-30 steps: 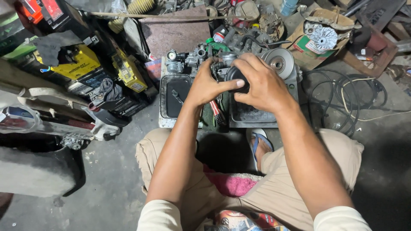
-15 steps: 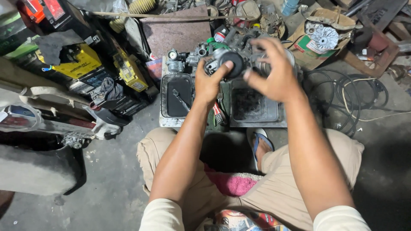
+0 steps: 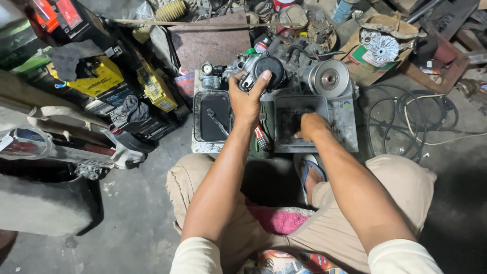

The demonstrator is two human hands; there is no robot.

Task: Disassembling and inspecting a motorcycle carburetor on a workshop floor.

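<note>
My left hand (image 3: 247, 99) grips a black round motor part (image 3: 268, 71) at the back edge of the trays, thumb across its front. My right hand (image 3: 310, 127) reaches down into the right metal tray (image 3: 345, 133), fingers curled in the dark oily bottom; what they touch is hidden. A left metal tray (image 3: 198, 109) holds a wrench (image 3: 217, 122) in dark liquid. A silver pulley (image 3: 329, 78) sits just behind the right tray. A red-handled brush (image 3: 261, 139) lies between the trays.
Yellow and black batteries (image 3: 101, 81) are stacked at the left. Coiled cables (image 3: 406, 116) lie on the floor at the right. A cardboard box with a metal fan part (image 3: 380, 46) stands at the back right. My knees and a pink cloth (image 3: 279, 219) are below.
My right hand left the black motor part and dropped into the right tray. My left hand stayed on the part and now holds it alone.
</note>
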